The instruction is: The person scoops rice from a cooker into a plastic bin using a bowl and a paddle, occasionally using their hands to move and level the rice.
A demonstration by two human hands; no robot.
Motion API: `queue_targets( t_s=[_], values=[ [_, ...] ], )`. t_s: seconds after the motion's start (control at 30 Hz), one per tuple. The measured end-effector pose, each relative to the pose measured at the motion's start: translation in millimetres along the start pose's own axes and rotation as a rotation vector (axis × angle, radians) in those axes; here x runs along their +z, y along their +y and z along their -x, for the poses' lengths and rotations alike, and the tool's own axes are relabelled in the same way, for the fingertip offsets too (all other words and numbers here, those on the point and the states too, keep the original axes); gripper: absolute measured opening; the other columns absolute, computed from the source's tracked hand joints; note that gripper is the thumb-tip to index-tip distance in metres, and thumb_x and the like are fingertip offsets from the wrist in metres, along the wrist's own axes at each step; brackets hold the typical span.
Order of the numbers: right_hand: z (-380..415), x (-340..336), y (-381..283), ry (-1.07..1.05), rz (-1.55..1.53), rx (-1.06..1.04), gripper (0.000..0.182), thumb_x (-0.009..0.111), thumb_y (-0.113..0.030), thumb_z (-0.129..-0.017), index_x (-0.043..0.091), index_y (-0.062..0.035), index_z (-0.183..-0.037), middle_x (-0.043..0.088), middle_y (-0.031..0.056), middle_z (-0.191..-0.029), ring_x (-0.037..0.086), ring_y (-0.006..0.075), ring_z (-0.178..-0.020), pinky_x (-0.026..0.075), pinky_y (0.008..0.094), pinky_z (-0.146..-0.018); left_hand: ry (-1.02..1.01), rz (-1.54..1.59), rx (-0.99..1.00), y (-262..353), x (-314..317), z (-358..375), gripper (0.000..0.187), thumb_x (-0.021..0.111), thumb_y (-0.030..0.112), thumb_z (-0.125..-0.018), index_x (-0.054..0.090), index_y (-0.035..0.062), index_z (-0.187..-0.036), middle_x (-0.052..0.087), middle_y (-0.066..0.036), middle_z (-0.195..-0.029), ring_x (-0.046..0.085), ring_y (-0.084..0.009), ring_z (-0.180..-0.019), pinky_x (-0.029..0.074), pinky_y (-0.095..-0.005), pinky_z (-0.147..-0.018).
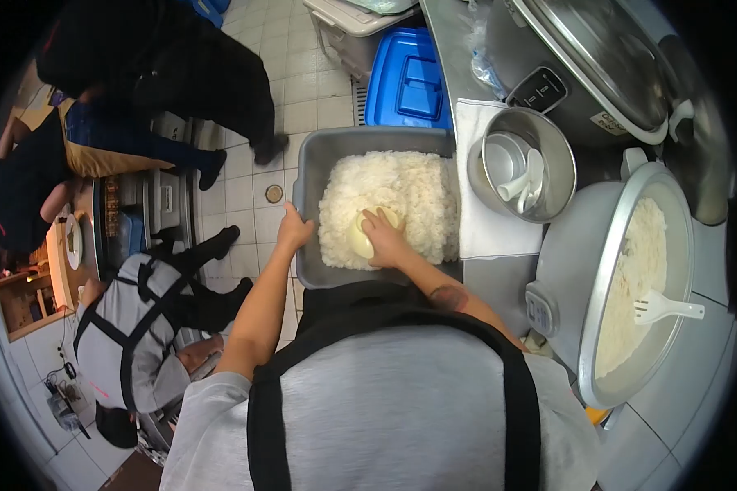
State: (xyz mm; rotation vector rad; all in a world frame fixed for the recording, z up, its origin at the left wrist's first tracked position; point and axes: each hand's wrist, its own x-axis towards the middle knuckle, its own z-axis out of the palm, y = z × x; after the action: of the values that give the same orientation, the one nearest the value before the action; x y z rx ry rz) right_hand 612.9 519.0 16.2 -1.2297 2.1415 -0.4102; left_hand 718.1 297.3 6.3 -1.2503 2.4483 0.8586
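Observation:
A grey plastic tub (305, 168) in front of me holds a broad mound of cooked white rice (389, 176). My left hand (295, 229) is closed on the tub's left rim. With its fingers curled over the top, my right hand (389, 241) grips a rounded, pale yellow bowl-like tool (359, 238), which rests against the rice near the tub's middle. The palm hides part of this tool, so its full shape cannot be made out.
On the right, a large rice cooker (561, 245) holds rice and a white paddle (667, 308). A steel pot (561, 176) with utensils stands on a white cloth (499, 241). A closed cooker (549, 49) and blue lid (409, 78) are beyond. Several co-workers (131, 327) occupy the left.

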Motion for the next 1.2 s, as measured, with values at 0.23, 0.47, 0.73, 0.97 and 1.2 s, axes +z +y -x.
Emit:
queue_targets(
  t_s=[0.23, 0.47, 0.73, 0.97, 1.2],
  values=[
    [-20, -19, 9, -0.01, -0.197, -0.039, 0.073, 0.075, -0.014, -0.053, 0.043, -0.0074, -0.118, 0.036, 0.0125, -0.135, 0.031, 0.0365, -0.128, 0.031, 0.0684, -0.091, -0.008, -0.037, 0.022, 4, -11, 4, 0.065, 0.062, 0.021, -0.072, 0.027, -0.0074, -0.118, 0.057, -0.034, -0.101, 0.056, -0.0452, -0.096, 0.046, -0.0448, -0.083],
    [69, -42, 6, 0.692, -0.354, -0.027, 0.087, 0.071, -0.01, -0.053, 0.034, 0.0004, -0.131, 0.045, 0.0213, -0.123, 0.045, 0.0368, -0.115, 0.04, 0.0364, -0.096, 0.086, 0.069, 0.108, -5, -5, 3, 0.056, 0.065, 0.022, -0.07, 0.034, -0.0046, -0.108, 0.055, -0.031, -0.102, 0.055, -0.0436, -0.097, 0.045, -0.0453, -0.084],
    [123, -34, 1, 0.676, -0.654, 0.37, 0.079, 0.074, -0.013, -0.057, 0.037, 0.0024, -0.125, 0.047, 0.0231, -0.121, 0.05, 0.0356, -0.109, 0.041, 0.0381, -0.091, 0.192, 0.067, 0.186, -10, -6, -1, 0.072, 0.07, 0.036, -0.072, 0.035, -0.0066, -0.119, 0.043, -0.03, -0.117, 0.047, -0.042, -0.107, 0.041, -0.0443, -0.089],
    [139, -30, -5, 0.801, -0.783, 0.436, 0.073, 0.075, -0.011, -0.062, 0.037, 0.0028, -0.122, 0.055, 0.0208, -0.111, 0.056, 0.0292, -0.104, 0.044, 0.0364, -0.087, 0.248, 0.245, 0.19, -40, 8, -10, 0.068, 0.058, 0.04, -0.084, 0.034, -0.0077, -0.127, 0.042, -0.029, -0.125, 0.043, -0.04, -0.116, 0.036, -0.0429, -0.097],
    [125, -39, -17, 0.865, -0.703, 0.395, 0.074, 0.077, -0.018, -0.061, 0.039, 0.0004, -0.122, 0.045, 0.022, -0.125, 0.047, 0.0328, -0.116, 0.04, 0.0396, -0.094, 0.247, 0.22, 0.178, -65, 20, -10, 0.063, 0.054, 0.04, -0.087, 0.038, -0.0091, -0.123, 0.046, -0.028, -0.118, 0.045, -0.0373, -0.11, 0.034, -0.0427, -0.096]
  ],
)
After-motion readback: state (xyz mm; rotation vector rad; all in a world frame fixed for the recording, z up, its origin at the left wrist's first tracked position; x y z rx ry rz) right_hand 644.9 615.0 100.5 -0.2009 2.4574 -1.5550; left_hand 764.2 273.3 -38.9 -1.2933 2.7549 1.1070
